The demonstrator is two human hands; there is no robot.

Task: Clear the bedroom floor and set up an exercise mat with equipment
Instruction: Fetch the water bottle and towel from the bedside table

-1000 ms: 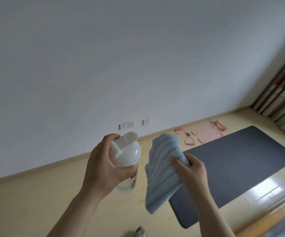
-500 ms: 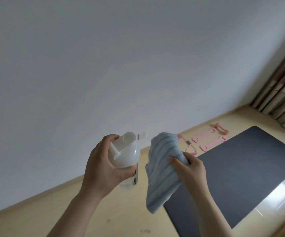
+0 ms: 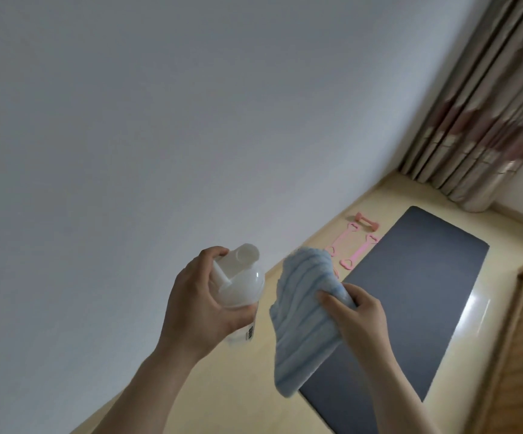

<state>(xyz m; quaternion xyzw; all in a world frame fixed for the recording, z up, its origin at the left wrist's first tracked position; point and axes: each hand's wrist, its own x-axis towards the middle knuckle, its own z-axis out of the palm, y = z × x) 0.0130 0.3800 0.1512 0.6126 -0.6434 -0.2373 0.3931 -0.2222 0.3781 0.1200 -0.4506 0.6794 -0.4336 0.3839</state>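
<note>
The grey exercise mat (image 3: 410, 305) already lies unrolled on the floor (image 3: 222, 386) beyond the right hand (image 3: 359, 317), with pink resistance bands (image 3: 349, 249) and a dumbbell (image 3: 367, 221) past it. Left to place, I judge: the blue towel (image 3: 304, 317) clutched in that hand, and the shaker bottle (image 3: 238, 286) gripped by the left hand (image 3: 200, 305).

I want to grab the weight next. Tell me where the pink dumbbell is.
In the head view the pink dumbbell lies upper right on the floor, between the wall and the grey mat, just beyond the pink resistance bands.
</note>
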